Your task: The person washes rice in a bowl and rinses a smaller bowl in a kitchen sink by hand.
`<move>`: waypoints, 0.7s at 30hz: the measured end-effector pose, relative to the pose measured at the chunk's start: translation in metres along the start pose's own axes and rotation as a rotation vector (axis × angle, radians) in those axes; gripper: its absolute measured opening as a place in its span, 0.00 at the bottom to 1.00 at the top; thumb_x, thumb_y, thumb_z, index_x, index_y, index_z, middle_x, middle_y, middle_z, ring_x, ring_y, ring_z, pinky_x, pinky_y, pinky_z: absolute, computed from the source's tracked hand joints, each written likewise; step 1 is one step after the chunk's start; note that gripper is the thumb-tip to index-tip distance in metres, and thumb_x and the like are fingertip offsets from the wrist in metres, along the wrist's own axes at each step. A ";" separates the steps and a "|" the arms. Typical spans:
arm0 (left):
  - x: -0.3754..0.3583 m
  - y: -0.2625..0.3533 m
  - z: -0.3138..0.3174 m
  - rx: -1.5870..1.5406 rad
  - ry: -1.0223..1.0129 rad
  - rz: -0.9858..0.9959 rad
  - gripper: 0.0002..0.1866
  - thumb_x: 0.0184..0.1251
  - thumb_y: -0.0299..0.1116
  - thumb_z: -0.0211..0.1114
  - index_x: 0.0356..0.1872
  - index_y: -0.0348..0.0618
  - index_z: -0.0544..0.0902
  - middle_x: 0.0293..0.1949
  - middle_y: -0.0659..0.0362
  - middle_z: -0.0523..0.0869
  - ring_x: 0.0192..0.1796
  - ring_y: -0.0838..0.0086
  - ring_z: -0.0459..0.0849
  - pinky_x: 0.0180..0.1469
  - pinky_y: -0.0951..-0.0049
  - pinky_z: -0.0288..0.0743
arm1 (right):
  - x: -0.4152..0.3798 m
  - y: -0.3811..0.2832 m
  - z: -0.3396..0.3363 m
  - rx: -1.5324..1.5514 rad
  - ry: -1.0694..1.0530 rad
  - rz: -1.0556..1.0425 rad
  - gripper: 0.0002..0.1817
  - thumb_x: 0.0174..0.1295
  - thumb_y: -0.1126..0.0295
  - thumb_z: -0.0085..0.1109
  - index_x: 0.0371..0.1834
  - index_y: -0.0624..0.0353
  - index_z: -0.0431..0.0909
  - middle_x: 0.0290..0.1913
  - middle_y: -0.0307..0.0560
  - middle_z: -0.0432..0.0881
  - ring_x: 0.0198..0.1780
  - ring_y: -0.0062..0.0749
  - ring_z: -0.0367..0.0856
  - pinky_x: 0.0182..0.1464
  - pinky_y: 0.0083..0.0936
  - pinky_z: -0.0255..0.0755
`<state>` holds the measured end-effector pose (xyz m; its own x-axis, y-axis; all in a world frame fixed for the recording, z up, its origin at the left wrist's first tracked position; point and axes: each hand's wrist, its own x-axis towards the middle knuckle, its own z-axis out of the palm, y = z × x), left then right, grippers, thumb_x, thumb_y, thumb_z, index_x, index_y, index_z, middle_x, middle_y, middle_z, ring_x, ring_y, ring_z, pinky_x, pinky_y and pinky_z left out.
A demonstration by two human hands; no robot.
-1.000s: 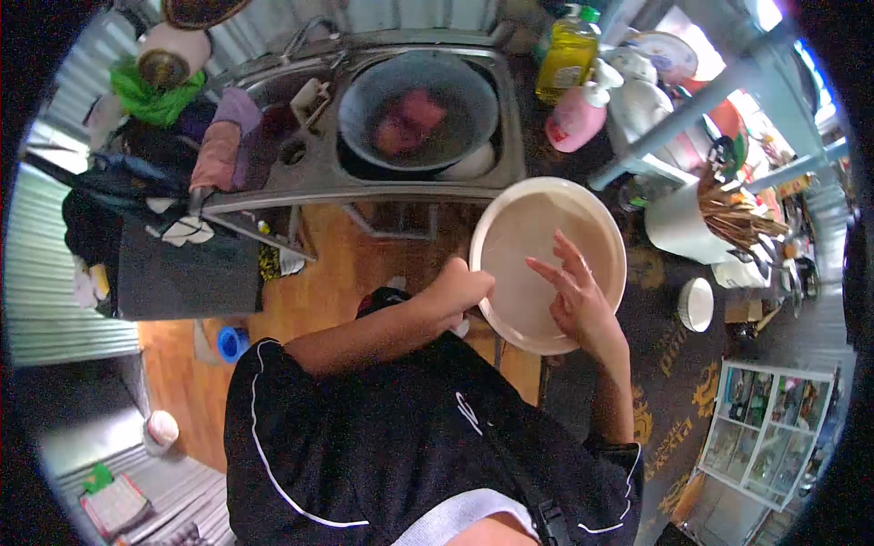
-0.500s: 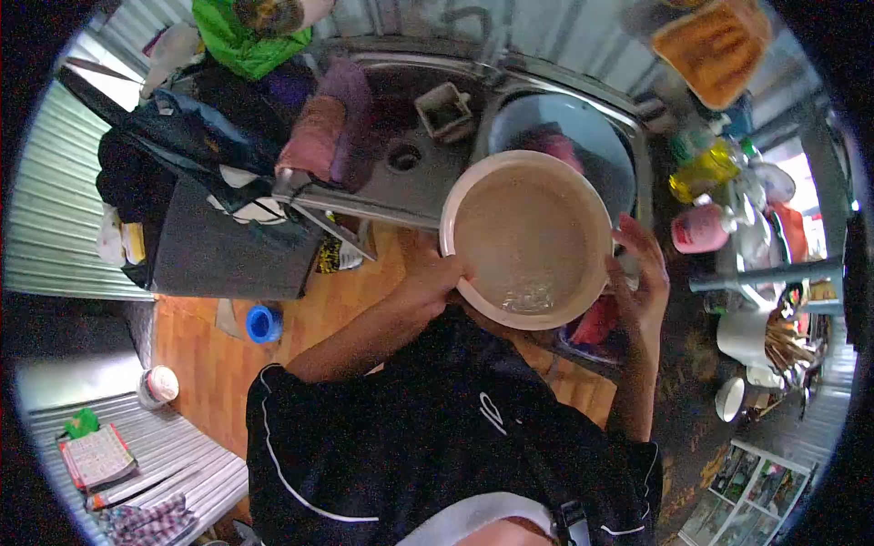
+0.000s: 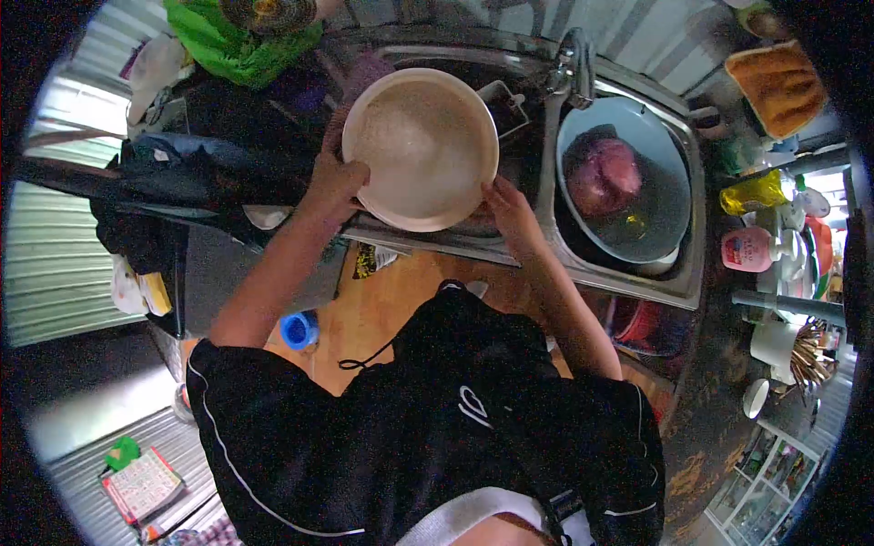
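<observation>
Both hands grip a round, cream-coloured basin (image 3: 421, 150) with cloudy water in it, over the left bowl of the steel sink. My left hand (image 3: 339, 187) is closed on its left rim, thumb on the near side. At the lower right, my right hand (image 3: 512, 214) holds the rim, the fingers partly hidden beneath. Behind the basin, a small square container (image 3: 503, 107) is partly covered. In the right sink bowl sits a large grey-blue basin (image 3: 669, 196) with wet pink and dark cloth (image 3: 605, 177) in it.
A faucet (image 3: 572, 71) rises behind the sink divider. To the right stand a yellow bottle (image 3: 756, 194), a pink pump bottle (image 3: 746, 249) and a white holder with chopsticks (image 3: 776, 344). A blue round object (image 3: 298, 330) lies on the wooden floor. An orange cloth (image 3: 778, 86) hangs at upper right.
The cream basin has moved left and away from me, from near the sink divider to over the left bowl, both hands with it. The grey-blue basin is now uncovered.
</observation>
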<state>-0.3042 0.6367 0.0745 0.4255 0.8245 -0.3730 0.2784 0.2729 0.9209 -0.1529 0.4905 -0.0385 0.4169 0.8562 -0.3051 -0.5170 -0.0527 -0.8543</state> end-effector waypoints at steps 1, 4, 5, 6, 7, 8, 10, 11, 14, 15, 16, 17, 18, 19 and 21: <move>0.008 0.004 -0.006 0.024 0.008 0.013 0.36 0.30 0.15 0.47 0.53 0.41 0.60 0.41 0.51 0.72 0.44 0.57 0.72 0.34 0.63 0.75 | 0.013 0.007 0.003 0.014 0.001 0.007 0.14 0.59 0.67 0.42 0.42 0.66 0.67 0.36 0.45 0.74 0.34 0.28 0.74 0.32 0.25 0.72; 0.029 0.004 -0.014 0.185 -0.053 0.086 0.24 0.32 0.23 0.54 0.40 0.36 0.69 0.30 0.51 0.75 0.25 0.63 0.76 0.27 0.64 0.75 | 0.035 0.022 0.006 -0.096 0.053 -0.008 0.11 0.58 0.70 0.43 0.40 0.66 0.67 0.33 0.44 0.75 0.30 0.27 0.74 0.30 0.22 0.73; 0.033 0.005 -0.012 0.195 0.001 0.038 0.24 0.32 0.24 0.55 0.40 0.35 0.68 0.30 0.50 0.75 0.25 0.62 0.76 0.26 0.63 0.75 | 0.037 0.022 0.008 -0.101 0.070 0.002 0.10 0.57 0.71 0.44 0.38 0.67 0.68 0.33 0.45 0.75 0.29 0.27 0.74 0.29 0.22 0.72; 0.036 0.004 -0.011 0.206 0.054 -0.012 0.24 0.33 0.25 0.56 0.40 0.34 0.67 0.29 0.50 0.74 0.24 0.62 0.77 0.25 0.62 0.76 | 0.038 0.023 0.010 -0.106 0.087 0.015 0.09 0.57 0.73 0.44 0.37 0.67 0.68 0.32 0.45 0.75 0.28 0.27 0.74 0.29 0.22 0.72; 0.041 0.002 -0.013 0.211 0.050 -0.021 0.24 0.33 0.25 0.56 0.40 0.34 0.67 0.29 0.50 0.74 0.24 0.62 0.77 0.25 0.62 0.76 | 0.040 0.025 0.009 -0.102 0.093 0.023 0.09 0.57 0.73 0.44 0.37 0.67 0.68 0.32 0.45 0.75 0.28 0.27 0.74 0.29 0.22 0.72; 0.046 -0.002 -0.018 0.186 0.006 0.011 0.23 0.34 0.26 0.56 0.39 0.34 0.67 0.29 0.50 0.74 0.25 0.61 0.77 0.23 0.63 0.76 | 0.044 0.027 0.009 -0.178 0.105 0.013 0.08 0.56 0.74 0.44 0.35 0.67 0.69 0.31 0.45 0.75 0.27 0.26 0.73 0.29 0.22 0.71; 0.056 -0.004 -0.021 0.161 -0.040 0.039 0.22 0.35 0.27 0.56 0.39 0.34 0.67 0.29 0.49 0.74 0.25 0.61 0.77 0.22 0.63 0.76 | 0.048 0.031 0.010 -0.253 0.118 0.006 0.07 0.55 0.75 0.45 0.33 0.67 0.70 0.29 0.44 0.75 0.27 0.25 0.72 0.28 0.22 0.71; 0.061 -0.004 -0.018 0.198 -0.057 -0.004 0.28 0.35 0.22 0.51 0.47 0.41 0.63 0.35 0.48 0.73 0.29 0.59 0.77 0.21 0.64 0.76 | 0.048 0.032 0.011 -0.199 0.142 0.028 0.08 0.55 0.74 0.45 0.34 0.68 0.71 0.29 0.44 0.75 0.28 0.25 0.72 0.30 0.21 0.69; 0.074 -0.008 -0.019 0.244 -0.100 0.022 0.34 0.36 0.18 0.48 0.54 0.46 0.60 0.40 0.47 0.72 0.33 0.58 0.78 0.19 0.65 0.77 | 0.051 0.037 0.007 -0.246 0.172 0.036 0.08 0.54 0.75 0.46 0.32 0.69 0.72 0.28 0.43 0.75 0.29 0.25 0.72 0.32 0.20 0.67; 0.079 -0.013 -0.021 0.257 -0.126 0.088 0.32 0.37 0.19 0.50 0.53 0.44 0.60 0.39 0.46 0.73 0.32 0.58 0.78 0.18 0.65 0.77 | 0.052 0.041 0.004 -0.345 0.179 0.026 0.07 0.53 0.76 0.46 0.30 0.69 0.73 0.27 0.43 0.75 0.29 0.25 0.72 0.32 0.20 0.67; 0.083 -0.016 -0.020 0.258 -0.128 0.087 0.32 0.37 0.19 0.50 0.53 0.44 0.60 0.39 0.46 0.73 0.32 0.58 0.78 0.18 0.65 0.77 | 0.053 0.046 0.001 -0.343 0.180 0.027 0.07 0.53 0.76 0.46 0.30 0.69 0.73 0.27 0.43 0.75 0.29 0.25 0.72 0.32 0.20 0.67; 0.087 -0.019 -0.020 0.322 -0.121 0.168 0.31 0.37 0.20 0.51 0.51 0.42 0.61 0.39 0.46 0.73 0.31 0.58 0.78 0.18 0.66 0.76 | 0.056 0.051 -0.003 -0.412 0.185 0.036 0.07 0.51 0.77 0.47 0.29 0.69 0.73 0.27 0.44 0.75 0.28 0.25 0.72 0.31 0.20 0.67; 0.092 -0.022 -0.019 0.386 -0.115 0.250 0.29 0.38 0.22 0.53 0.50 0.39 0.62 0.38 0.45 0.73 0.30 0.58 0.78 0.17 0.67 0.76 | 0.058 0.056 -0.006 -0.482 0.190 0.044 0.06 0.50 0.78 0.47 0.29 0.69 0.74 0.27 0.44 0.75 0.27 0.26 0.72 0.30 0.20 0.67; 0.099 -0.026 -0.020 0.388 -0.115 0.251 0.29 0.38 0.22 0.53 0.50 0.39 0.62 0.38 0.45 0.73 0.30 0.58 0.78 0.17 0.67 0.76 | 0.061 0.060 -0.009 -0.480 0.190 0.044 0.06 0.50 0.78 0.47 0.29 0.69 0.74 0.27 0.44 0.75 0.27 0.26 0.72 0.30 0.20 0.67; 0.107 -0.026 -0.020 0.524 -0.111 0.326 0.27 0.37 0.23 0.55 0.46 0.35 0.65 0.37 0.44 0.74 0.27 0.58 0.79 0.15 0.68 0.75 | 0.065 0.066 -0.012 -0.466 0.159 0.027 0.06 0.49 0.79 0.48 0.28 0.69 0.74 0.25 0.43 0.75 0.26 0.25 0.71 0.28 0.21 0.66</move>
<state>-0.2833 0.7283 0.0128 0.6388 0.7604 -0.1172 0.4922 -0.2868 0.8219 -0.1505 0.5367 -0.1199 0.5355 0.7644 -0.3592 -0.1546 -0.3294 -0.9314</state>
